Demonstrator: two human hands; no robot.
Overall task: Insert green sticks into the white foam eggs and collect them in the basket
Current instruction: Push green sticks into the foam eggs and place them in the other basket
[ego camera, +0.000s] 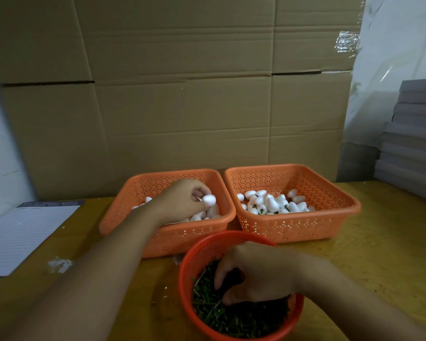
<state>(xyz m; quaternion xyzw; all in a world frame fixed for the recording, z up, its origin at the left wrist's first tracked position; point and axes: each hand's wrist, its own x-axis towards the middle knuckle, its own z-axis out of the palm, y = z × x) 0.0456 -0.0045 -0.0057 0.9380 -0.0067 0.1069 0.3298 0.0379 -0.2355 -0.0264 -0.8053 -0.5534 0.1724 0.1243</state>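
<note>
Nearest you, your right hand (253,274) digs curled fingers into the green sticks (221,316) in the round red basket (190,262) on the desk (379,254); whether it grips one, you cannot tell. Farther back, your left hand (185,200) pinches a white foam egg (209,199) above the left orange basket (138,193). The right orange basket (330,193) holds eggs with green showing between them.

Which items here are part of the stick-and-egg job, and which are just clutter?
In the job:
- left hand pinching a foam egg
- left orange basket of plain eggs
- right orange basket, eggs with green showing
- round red basket of green sticks
- right hand reaching into the sticks

Lying about:
- lined paper pad
- white crumbs
- cardboard sheets
- grey stacked boards
</note>
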